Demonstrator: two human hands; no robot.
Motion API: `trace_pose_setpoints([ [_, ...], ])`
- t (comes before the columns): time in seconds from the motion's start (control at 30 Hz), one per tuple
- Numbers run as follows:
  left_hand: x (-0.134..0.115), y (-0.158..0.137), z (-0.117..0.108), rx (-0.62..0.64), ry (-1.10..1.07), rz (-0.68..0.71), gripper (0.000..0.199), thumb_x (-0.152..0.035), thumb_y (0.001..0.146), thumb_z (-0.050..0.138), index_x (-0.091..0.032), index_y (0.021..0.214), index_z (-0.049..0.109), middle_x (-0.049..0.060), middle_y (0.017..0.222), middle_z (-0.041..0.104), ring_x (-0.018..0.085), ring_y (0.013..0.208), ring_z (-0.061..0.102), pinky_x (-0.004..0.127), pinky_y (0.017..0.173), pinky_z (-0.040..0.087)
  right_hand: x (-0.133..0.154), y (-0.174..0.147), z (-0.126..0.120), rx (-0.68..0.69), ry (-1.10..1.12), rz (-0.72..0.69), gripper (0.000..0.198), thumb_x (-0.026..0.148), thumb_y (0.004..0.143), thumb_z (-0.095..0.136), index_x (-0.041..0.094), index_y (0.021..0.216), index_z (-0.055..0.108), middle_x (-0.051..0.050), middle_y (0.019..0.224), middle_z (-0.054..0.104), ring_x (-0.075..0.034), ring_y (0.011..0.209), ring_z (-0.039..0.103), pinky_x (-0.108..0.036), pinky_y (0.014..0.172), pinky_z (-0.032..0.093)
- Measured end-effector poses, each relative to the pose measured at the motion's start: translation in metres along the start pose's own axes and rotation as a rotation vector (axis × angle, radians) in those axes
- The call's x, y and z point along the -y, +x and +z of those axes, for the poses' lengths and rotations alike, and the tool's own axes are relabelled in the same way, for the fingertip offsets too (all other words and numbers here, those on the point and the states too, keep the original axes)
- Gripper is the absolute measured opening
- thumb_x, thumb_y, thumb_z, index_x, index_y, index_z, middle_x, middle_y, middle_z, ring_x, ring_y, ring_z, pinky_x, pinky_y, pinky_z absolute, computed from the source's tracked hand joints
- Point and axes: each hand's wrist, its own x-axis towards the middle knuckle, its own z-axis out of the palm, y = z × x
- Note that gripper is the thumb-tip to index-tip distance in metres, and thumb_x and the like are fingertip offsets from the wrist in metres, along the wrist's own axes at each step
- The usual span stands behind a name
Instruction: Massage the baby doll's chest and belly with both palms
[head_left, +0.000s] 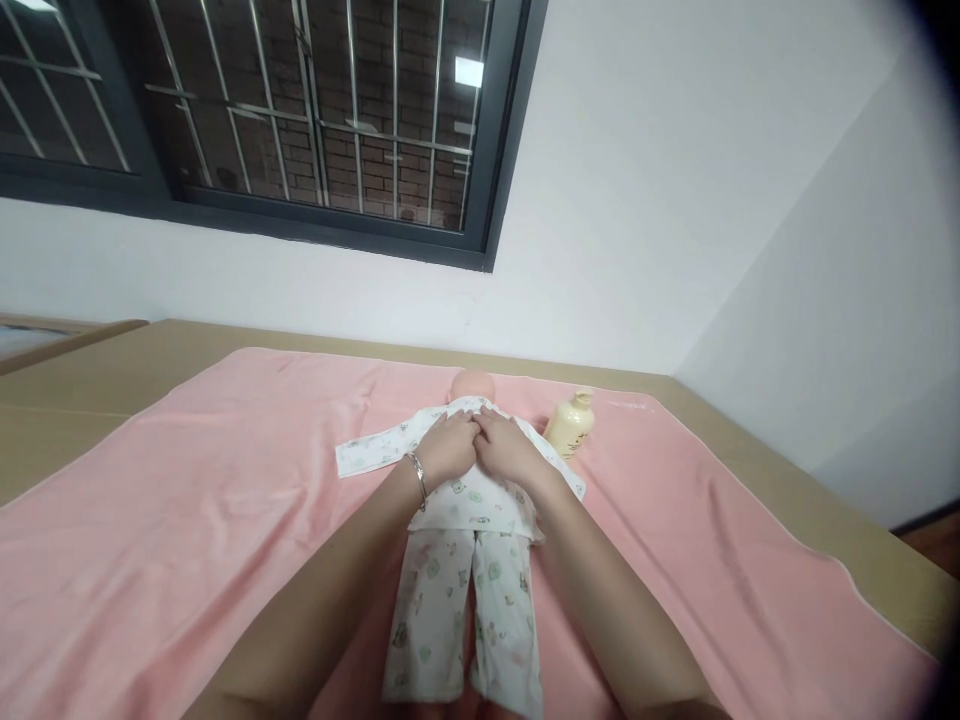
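Note:
A baby doll [472, 385] lies on its back, its head away from me. It wears a white printed top [472, 508] and matching trousers [435, 610]. On the upper chest rests my left hand [448, 447], a silvery bracelet [417, 480] at its wrist. Beside it my right hand [511, 448] lies on the same top, the two meeting at the middle. The fingers of both hands look stretched out over the cloth, though some fingertips are hidden. One sleeve [371, 452] spreads out to the left; the other lies partly behind my right forearm.
A pale yellow pump bottle [571, 425] stands just right of the doll. Under everything spreads a pink blanket [247, 500], over a tan surface [817, 490] with its edges showing. Behind are a white wall [600, 200] and a barred window [337, 130].

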Motion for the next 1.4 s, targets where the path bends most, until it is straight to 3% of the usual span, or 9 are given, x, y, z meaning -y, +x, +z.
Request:
trace_pose_setpoints([
  [0.27,0.029,0.012,0.016,-0.076,-0.066,-0.296,0.069,-0.052,0.096,0.033,-0.008,0.149,0.035,0.019,0.159,0.028,0.031,0.149,0.023,0.046,0.119,0.021,-0.032,0.019,0.024,-0.08,0.056,0.144,0.057,0.048,0.103,0.021,0.02,0.148,0.041,-0.013,0.161,0.026,-0.029,0.15,0.019,-0.052,0.118,0.011],
  [0.47,0.023,0.009,0.017,-0.06,0.031,-0.382,0.074,-0.057,0.095,0.031,-0.005,0.147,0.036,0.024,0.154,0.036,0.035,0.144,0.033,0.046,0.113,0.028,-0.03,0.017,0.02,-0.084,-0.018,0.264,0.069,0.06,0.099,0.024,0.012,0.147,0.041,-0.018,0.158,0.03,-0.031,0.148,0.023,-0.051,0.118,0.013],
  [0.6,0.006,0.003,0.02,-0.045,0.161,-0.504,0.07,-0.052,0.098,0.028,0.002,0.141,0.042,0.029,0.148,0.043,0.039,0.138,0.04,0.05,0.111,0.029,0.002,0.002,0.018,-0.122,-0.242,0.349,0.065,0.046,0.102,0.026,-0.002,0.139,0.048,-0.029,0.147,0.042,-0.038,0.14,0.035,-0.051,0.115,0.019],
  [0.73,-0.004,-0.002,0.015,-0.011,0.229,-0.434,0.056,-0.037,0.099,0.032,-0.006,0.144,0.043,0.023,0.151,0.042,0.037,0.142,0.034,0.05,0.114,0.025,0.031,-0.01,0.017,-0.044,-0.341,0.199,0.053,0.022,0.095,0.041,-0.003,0.142,0.045,-0.027,0.15,0.04,-0.037,0.14,0.035,-0.045,0.115,0.021],
  [0.83,-0.002,0.0,0.013,-0.06,0.203,-0.315,0.053,-0.03,0.099,0.029,-0.017,0.15,0.036,0.014,0.158,0.034,0.035,0.146,0.027,0.05,0.116,0.021,0.023,-0.005,0.018,-0.037,-0.238,0.104,0.055,0.023,0.096,0.037,0.005,0.148,0.038,-0.02,0.158,0.03,-0.035,0.145,0.027,-0.045,0.116,0.02],
  [0.93,0.009,0.007,0.02,-0.119,0.14,-0.276,0.054,-0.035,0.101,0.022,-0.015,0.148,0.038,0.013,0.159,0.033,0.032,0.148,0.025,0.047,0.118,0.017,-0.004,0.009,0.022,-0.099,-0.113,0.15,0.059,0.035,0.102,0.023,0.005,0.15,0.034,-0.018,0.159,0.027,-0.034,0.148,0.021,-0.045,0.117,0.017],
  [1.03,0.023,0.014,0.03,-0.12,0.057,-0.382,0.068,-0.053,0.099,0.02,-0.009,0.148,0.036,0.018,0.159,0.031,0.032,0.147,0.026,0.047,0.118,0.019,-0.03,0.02,0.027,-0.136,-0.052,0.287,0.072,0.05,0.101,0.021,-0.002,0.148,0.034,-0.023,0.157,0.028,-0.035,0.149,0.018,-0.045,0.119,0.012],
  [1.23,0.029,0.015,0.025,-0.05,0.029,-0.538,0.078,-0.062,0.095,0.014,-0.008,0.15,0.032,0.02,0.16,0.026,0.032,0.149,0.023,0.054,0.116,0.019,-0.046,0.022,0.026,-0.109,-0.016,0.371,0.073,0.057,0.099,0.017,0.007,0.149,0.037,-0.018,0.16,0.025,-0.034,0.15,0.014,-0.051,0.118,0.005],
  [1.4,0.003,0.001,0.004,0.141,0.144,-0.491,0.078,-0.058,0.095,0.024,-0.004,0.152,0.026,0.027,0.137,0.056,0.039,0.131,0.05,0.056,0.11,0.026,-0.035,0.016,0.01,-0.043,-0.034,0.302,0.063,0.05,0.1,0.023,0.008,0.139,0.05,-0.021,0.152,0.04,-0.034,0.143,0.03,-0.047,0.113,0.021],
])
